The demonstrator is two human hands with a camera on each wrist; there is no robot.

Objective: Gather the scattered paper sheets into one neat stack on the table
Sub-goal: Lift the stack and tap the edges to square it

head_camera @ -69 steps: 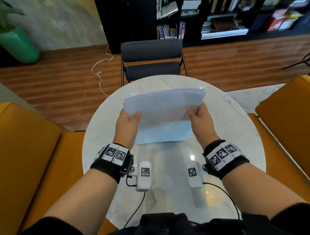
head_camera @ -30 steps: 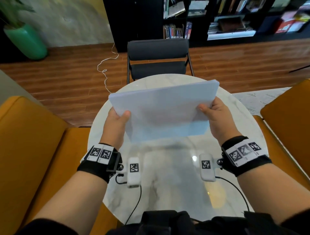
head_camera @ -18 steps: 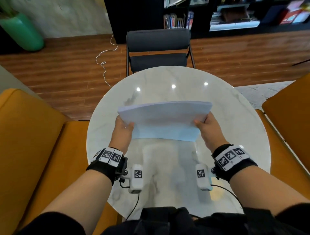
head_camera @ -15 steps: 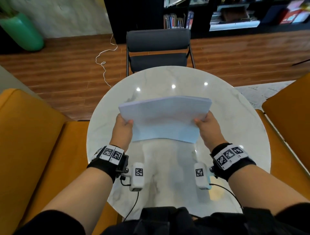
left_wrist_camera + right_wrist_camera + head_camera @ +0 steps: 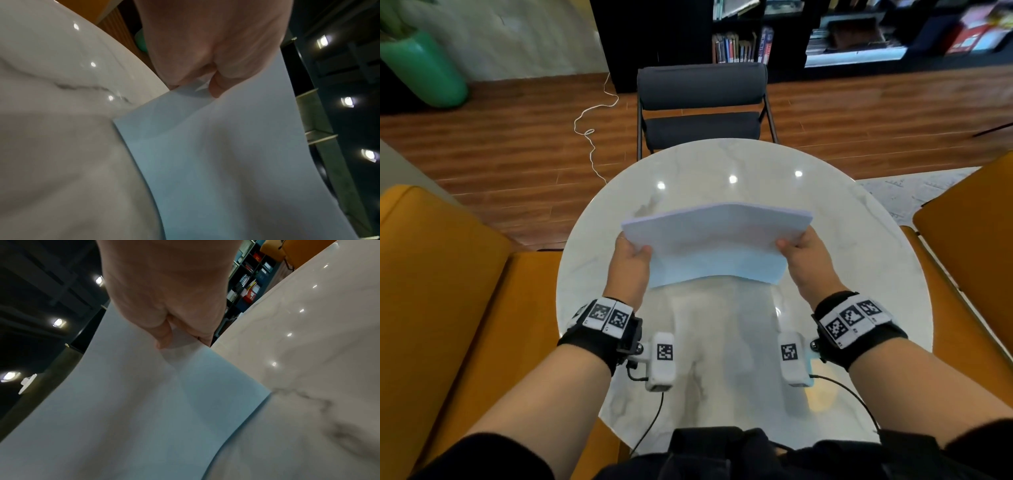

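Note:
A bundle of white paper sheets (image 5: 717,245) stands on its lower long edge on the round marble table (image 5: 726,359), leaning toward me. My left hand (image 5: 631,262) grips its left side, thumb on the near face. My right hand (image 5: 799,255) grips the right side the same way. In the left wrist view the paper sheets (image 5: 236,154) are pinched between thumb and curled fingers (image 5: 218,87), lower corner on the table (image 5: 51,113). The right wrist view shows the paper sheets (image 5: 133,402) held likewise, their bottom edge meeting the table (image 5: 308,369).
A dark grey chair (image 5: 702,106) stands at the table's far side. Orange seats (image 5: 438,291) flank the table on the left and right (image 5: 969,246). A green pot (image 5: 424,72) and a white cable (image 5: 592,130) are on the wooden floor.
The bundle was lifted and held up toward the head camera a second ago; now it is lowered, with its bottom edge down on the table. Both hands keep their grip.

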